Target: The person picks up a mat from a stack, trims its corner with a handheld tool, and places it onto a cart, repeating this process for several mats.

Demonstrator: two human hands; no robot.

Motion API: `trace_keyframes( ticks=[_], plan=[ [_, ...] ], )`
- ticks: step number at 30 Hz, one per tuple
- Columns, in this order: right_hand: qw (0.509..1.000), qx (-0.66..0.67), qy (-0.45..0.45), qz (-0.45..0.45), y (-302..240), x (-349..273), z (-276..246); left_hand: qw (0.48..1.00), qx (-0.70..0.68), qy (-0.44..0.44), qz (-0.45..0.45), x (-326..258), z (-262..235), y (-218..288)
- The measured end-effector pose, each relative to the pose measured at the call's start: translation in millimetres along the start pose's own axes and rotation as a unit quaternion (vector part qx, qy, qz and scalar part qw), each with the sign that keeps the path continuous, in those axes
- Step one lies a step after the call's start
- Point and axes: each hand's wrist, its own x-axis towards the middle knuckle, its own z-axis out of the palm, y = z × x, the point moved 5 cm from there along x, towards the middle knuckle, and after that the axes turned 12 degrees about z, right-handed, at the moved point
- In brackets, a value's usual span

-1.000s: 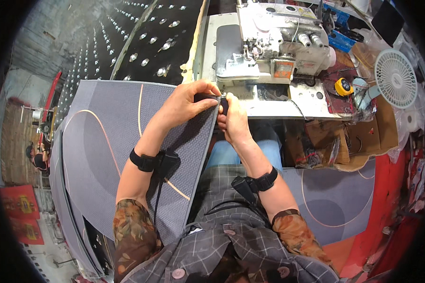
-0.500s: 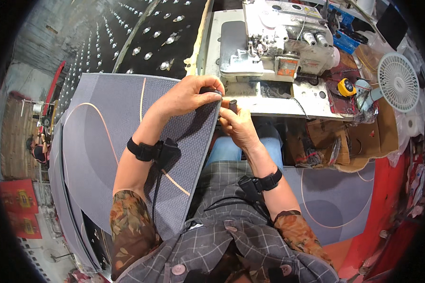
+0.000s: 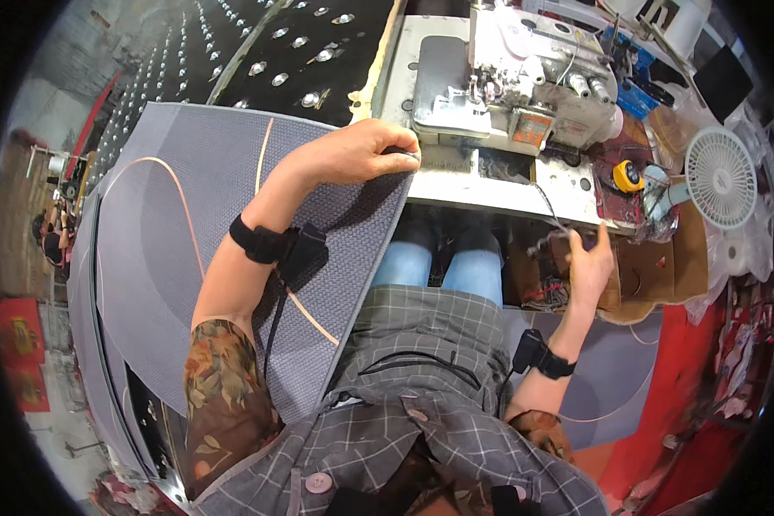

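My left hand (image 3: 371,153) pinches the far right corner of a grey rug (image 3: 305,206), beside the sewing machine's table edge. The rug has a dark bound edge and thin peach curved lines. Its near part hangs along my left side. Away to the right, my right hand (image 3: 592,265) is below the table edge, index finger and thumb stretched apart, with nothing visible between them. A dark strip (image 3: 545,199) hangs off the table close to its thumb; whether they touch is unclear. The white overlock sewing machine (image 3: 533,77) stands ahead of me.
A black table with rows of metal balls (image 3: 297,41) lies at the left. Right of the machine are a yellow tape measure (image 3: 629,175) and a white fan (image 3: 721,178). Beneath them stands an open cardboard box (image 3: 688,275). Another grey rug piece (image 3: 615,378) lies low on the right.
My right hand has left the rug corner and moved right and nearer to me; the small black-ended object at its fingers no longer shows there. My left hand stays on the corner.
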Motion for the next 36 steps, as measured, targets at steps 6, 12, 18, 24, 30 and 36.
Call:
trace_keyframes(
  ticks=[6, 12, 18, 24, 30, 36],
  plan=[
    [0.977, 0.116, -0.092, -0.156, -58, -61, 38, 0.992, 0.111, 0.0, -0.068, 1, -2, 0],
    [0.845, 0.329, -0.405, -0.118, -135, -110, 126, 0.887, 0.371, 0.274, -0.021, -89, -34, 14],
    [0.87, 0.329, -0.359, -0.075, -162, -135, 146, 0.794, 0.336, 0.4, -0.311, -345, -30, 15],
    [0.773, 0.279, -0.569, -0.024, -127, -199, 152, 0.531, 0.339, 0.482, -0.609, -598, 8, 50],
    [0.852, 0.314, -0.272, -0.319, -180, -188, 117, 0.494, 0.16, 0.651, -0.553, -677, 12, 28],
    [0.852, 0.194, -0.037, -0.485, -287, -83, 67, 0.521, -0.233, 0.782, -0.249, -623, -14, -35]
  ],
)
